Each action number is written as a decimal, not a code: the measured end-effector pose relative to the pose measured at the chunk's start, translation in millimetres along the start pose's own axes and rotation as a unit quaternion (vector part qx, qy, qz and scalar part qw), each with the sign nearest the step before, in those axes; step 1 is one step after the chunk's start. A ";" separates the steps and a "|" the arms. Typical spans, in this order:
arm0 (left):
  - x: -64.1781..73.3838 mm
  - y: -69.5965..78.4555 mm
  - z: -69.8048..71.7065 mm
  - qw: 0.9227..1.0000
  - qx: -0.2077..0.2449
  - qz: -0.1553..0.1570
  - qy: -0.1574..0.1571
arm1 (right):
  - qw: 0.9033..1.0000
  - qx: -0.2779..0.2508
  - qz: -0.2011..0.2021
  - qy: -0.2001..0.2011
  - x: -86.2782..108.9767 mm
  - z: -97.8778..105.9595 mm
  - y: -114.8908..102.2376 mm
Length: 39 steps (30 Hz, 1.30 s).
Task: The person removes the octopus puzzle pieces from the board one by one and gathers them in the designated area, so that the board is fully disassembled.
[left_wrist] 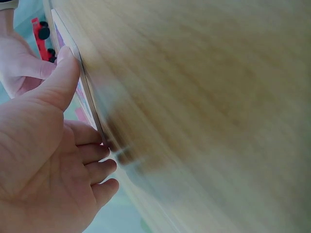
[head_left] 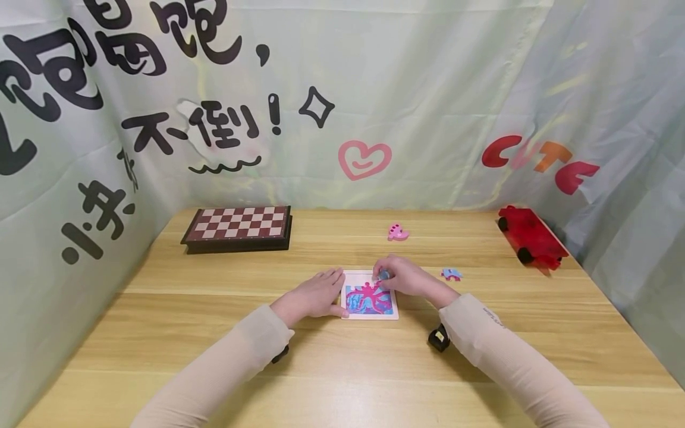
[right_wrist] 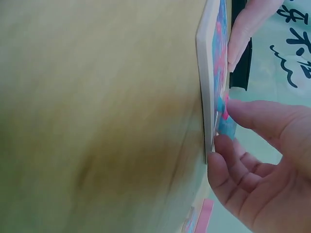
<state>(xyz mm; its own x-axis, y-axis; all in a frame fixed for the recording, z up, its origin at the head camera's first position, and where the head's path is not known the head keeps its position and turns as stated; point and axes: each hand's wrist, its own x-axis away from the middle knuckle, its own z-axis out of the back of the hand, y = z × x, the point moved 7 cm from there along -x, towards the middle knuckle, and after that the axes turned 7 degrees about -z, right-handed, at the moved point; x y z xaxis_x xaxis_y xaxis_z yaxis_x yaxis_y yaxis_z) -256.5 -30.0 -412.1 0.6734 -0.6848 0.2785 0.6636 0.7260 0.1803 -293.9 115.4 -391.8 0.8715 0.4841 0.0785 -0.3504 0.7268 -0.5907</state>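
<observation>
A white-framed jigsaw board [head_left: 355,277] lies flat on the table, its lower part filled with a pink octopus on blue. Along its left side rests my left hand [head_left: 316,294], fingers stretched toward the far corner. In the left wrist view, the thumb of that left hand [left_wrist: 43,150] lies on the board's edge. My right hand [head_left: 405,277] is over the upper right part of the board. Between its thumb and fingers it pinches a blue puzzle piece [right_wrist: 227,126], partly hidden by the fingers in the head view.
A light-blue and pink puzzle piece [head_left: 451,274] lies right of the board, and a pink spotted piece [head_left: 397,232] lies behind it. A checkered chess box [head_left: 238,229] sits at the back left. At the back right stands a red toy car [head_left: 530,238]. Curtains border the table.
</observation>
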 end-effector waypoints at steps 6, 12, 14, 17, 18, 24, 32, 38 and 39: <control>-0.3 -0.2 0.9 1.000 -0.005 -0.002 0.001 | 0.999 -0.031 -0.014 0.013 1.9 8.5 7.3; -0.5 -0.5 0.5 1.000 -0.007 -0.002 -0.001 | 0.997 -0.070 -0.003 0.019 4.3 13.1 11.7; -0.2 -0.5 0.4 1.000 -0.008 -0.002 -0.002 | 0.997 -0.080 -0.005 0.022 4.7 14.0 14.2; 0.2 0.1 0.4 1.000 -0.007 -0.003 -0.001 | 0.995 -0.095 -0.021 0.034 7.3 19.0 19.4; 0.3 0.3 0.6 1.000 -0.007 -0.004 -0.001 | 0.994 -0.103 -0.027 0.038 8.8 21.7 21.6; 1.0 1.0 1.8 1.000 -0.004 -0.007 0.003 | 0.985 -0.154 -0.062 0.056 22.9 47.4 38.9; -0.3 0.6 0.9 1.000 -0.005 -0.005 0.001 | 0.977 -0.149 -0.125 0.088 52.9 86.6 79.3; -0.7 -0.4 -1.0 1.000 -0.006 -0.003 -0.002 | 0.969 -0.155 -0.163 0.101 73.9 103.4 114.3; -0.7 -0.5 -1.4 1.000 -0.008 -0.002 -0.003 | 0.968 -0.153 -0.172 0.100 77.4 104.8 119.8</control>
<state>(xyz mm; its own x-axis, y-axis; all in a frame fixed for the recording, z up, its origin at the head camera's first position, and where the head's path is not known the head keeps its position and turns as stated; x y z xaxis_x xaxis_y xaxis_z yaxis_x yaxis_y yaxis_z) -256.9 -30.0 -413.7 0.6687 -0.6870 0.2842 0.6711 0.7223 0.1669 -304.4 291.0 -372.3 0.9782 0.1124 0.1746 0.0645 0.6347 -0.7701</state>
